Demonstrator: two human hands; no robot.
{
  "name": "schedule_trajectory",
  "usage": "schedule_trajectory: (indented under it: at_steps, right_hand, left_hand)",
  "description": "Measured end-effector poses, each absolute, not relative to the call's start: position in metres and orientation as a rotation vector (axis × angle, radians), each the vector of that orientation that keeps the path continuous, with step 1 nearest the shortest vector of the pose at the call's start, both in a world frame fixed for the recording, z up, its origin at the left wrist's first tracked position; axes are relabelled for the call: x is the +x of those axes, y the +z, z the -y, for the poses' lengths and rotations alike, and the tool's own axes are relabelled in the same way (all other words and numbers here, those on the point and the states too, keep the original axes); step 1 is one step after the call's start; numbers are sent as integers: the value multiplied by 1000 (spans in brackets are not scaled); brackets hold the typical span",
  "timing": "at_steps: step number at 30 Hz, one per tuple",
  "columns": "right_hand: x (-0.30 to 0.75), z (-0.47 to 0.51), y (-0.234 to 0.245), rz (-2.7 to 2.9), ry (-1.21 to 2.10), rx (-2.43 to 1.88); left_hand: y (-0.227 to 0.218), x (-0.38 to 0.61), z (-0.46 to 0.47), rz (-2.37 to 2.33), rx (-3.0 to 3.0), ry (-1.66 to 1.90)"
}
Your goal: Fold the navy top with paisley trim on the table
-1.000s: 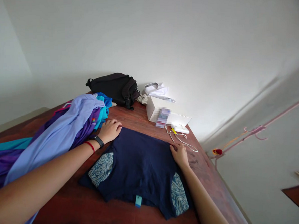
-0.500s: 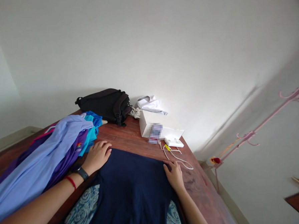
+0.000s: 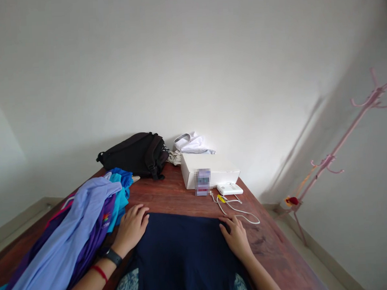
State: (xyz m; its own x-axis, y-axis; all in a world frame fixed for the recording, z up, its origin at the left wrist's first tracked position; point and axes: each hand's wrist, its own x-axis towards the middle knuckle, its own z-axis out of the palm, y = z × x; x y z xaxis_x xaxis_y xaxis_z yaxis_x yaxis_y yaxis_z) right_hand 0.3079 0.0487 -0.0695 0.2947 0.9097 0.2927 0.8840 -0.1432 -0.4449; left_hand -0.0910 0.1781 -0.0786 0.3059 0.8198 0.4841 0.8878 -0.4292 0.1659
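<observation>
A dark navy shirt (image 3: 182, 249) lies spread on the wooden table in front of me, its straight edge turned away from me. Blue-and-white patterned panels show at both of its sides, and its near part runs out of view. At the shirt's far left corner my left hand (image 3: 133, 226) rests with fingers extended, a watch and a red band on the wrist. My right hand (image 3: 236, 238) lies over the far right corner, fingers apart and thumb on the cloth. Left of my left hand is a pile of clothes (image 3: 81, 224) in lavender, purple and blue.
At the back of the wooden table (image 3: 270, 245) sit a black bag (image 3: 132, 154), a white box (image 3: 212, 163) and a white cloth (image 3: 193, 143). A white device (image 3: 230, 189) with a cable (image 3: 246, 219) lies before the box. A pink coat rack (image 3: 339, 144) stands right.
My view has tilted up and shifted slightly, so the table's things sit lower in the picture. Both hands stay at the shirt's far corners.
</observation>
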Motion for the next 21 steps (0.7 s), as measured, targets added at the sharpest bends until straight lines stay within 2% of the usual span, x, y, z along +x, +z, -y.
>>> schedule_trajectory:
  at_steps: [21]
  right_hand:
    - [309, -47, -75, 1584, 76, -1940]
  left_hand:
    - [-77, -92, -180, 1587, -2431, -807]
